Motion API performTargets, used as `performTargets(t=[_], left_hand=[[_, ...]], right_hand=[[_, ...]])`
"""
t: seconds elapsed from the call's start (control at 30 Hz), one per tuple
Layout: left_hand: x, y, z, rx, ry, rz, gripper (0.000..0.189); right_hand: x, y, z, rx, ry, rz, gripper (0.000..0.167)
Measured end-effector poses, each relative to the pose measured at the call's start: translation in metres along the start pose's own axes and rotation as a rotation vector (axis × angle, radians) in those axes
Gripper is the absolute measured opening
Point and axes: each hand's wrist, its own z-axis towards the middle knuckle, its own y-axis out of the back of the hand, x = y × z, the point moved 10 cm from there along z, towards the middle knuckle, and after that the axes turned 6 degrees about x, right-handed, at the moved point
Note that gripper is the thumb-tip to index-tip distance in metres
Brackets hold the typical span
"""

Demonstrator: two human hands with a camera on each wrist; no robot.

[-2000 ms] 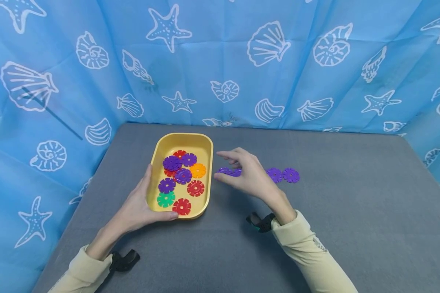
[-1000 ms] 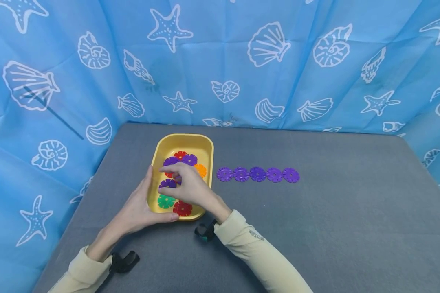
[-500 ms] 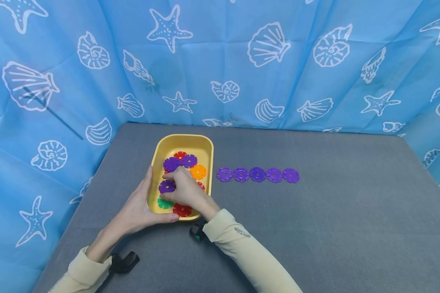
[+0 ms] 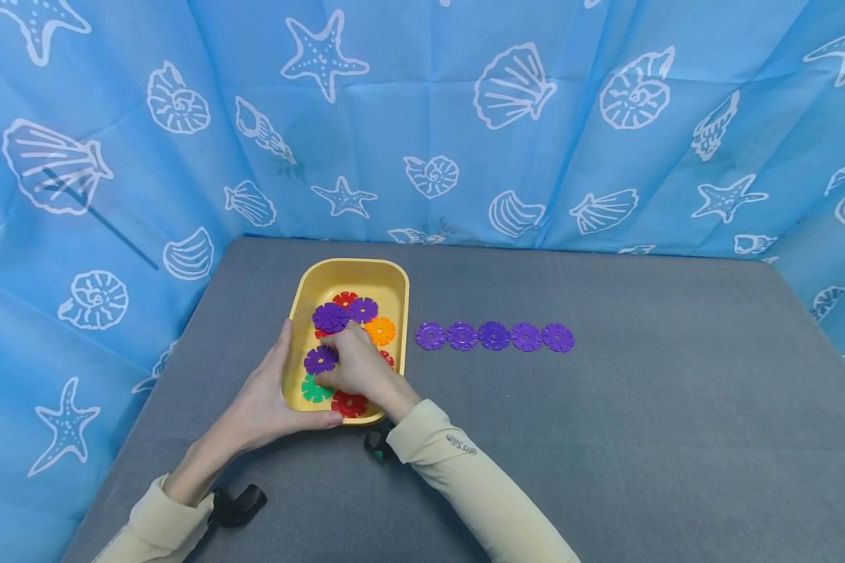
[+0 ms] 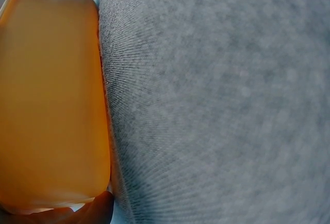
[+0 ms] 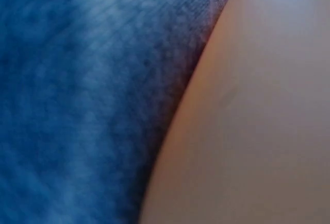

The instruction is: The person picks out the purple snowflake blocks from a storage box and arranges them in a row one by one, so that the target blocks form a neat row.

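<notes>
A yellow tray (image 4: 355, 274) holds several notched plastic discs in red, purple, orange and green. My left hand (image 4: 271, 391) grips the tray's near left corner, fingers along its left wall and thumb over the front rim. In the left wrist view the tray's side (image 5: 54, 100) looms large, fingertips (image 5: 98, 208) at its lower end. Inside the tray is my right hand (image 4: 359, 363), its thumb and forefinger apart at either edge of a purple disc (image 4: 320, 360). A green disc (image 4: 315, 389) lies just below the thumb. The palm hides other discs. The right wrist view shows mostly blurred skin.
To the right of the tray, a straight row of several purple discs (image 4: 494, 335) lies on the grey tabletop (image 4: 641, 438). A blue curtain with shell and starfish prints (image 4: 433, 117) hangs behind and beside the table. Black straps (image 4: 238, 507) sit at the wrists.
My right hand has moved left from the row of purple discs into the tray, and its thumb and forefinger have drawn closer together. The left hand and tray have stayed in place.
</notes>
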Motion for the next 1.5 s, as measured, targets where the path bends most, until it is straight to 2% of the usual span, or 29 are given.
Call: performTargets(t=[0.13, 0.33, 0.7, 0.8, 1.07, 1.3, 1.5], left_hand=[[0.000, 0.000, -0.001, 0.001, -0.001, 0.002, 0.136], [0.000, 0.000, -0.001, -0.003, -0.003, 0.005, 0.137], [0.000, 0.001, -0.001, -0.004, -0.003, 0.013, 0.140], [0.000, 0.000, -0.001, -0.005, -0.004, 0.013, 0.140], [0.000, 0.001, -0.001, 0.000, 0.003, 0.014, 0.138], [0.000, 0.000, 0.000, 0.000, -0.004, 0.011, 0.137], [0.000, 0.000, 0.000, 0.000, -0.001, 0.011, 0.137]], right_hand=[[0.001, 0.000, -0.001, -0.010, 0.006, -0.010, 0.051], [0.002, 0.000, -0.002, -0.018, 0.016, -0.048, 0.059], [0.005, 0.000, -0.003, -0.021, 0.061, -0.093, 0.048], [0.005, 0.000, -0.004, -0.019, 0.063, -0.077, 0.048], [0.007, 0.001, -0.001, -0.007, 0.081, 0.061, 0.051], [0.011, -0.003, 0.001, 0.031, 0.132, 0.004, 0.050], [0.011, -0.004, 0.001, 0.040, 0.153, 0.005, 0.041]])
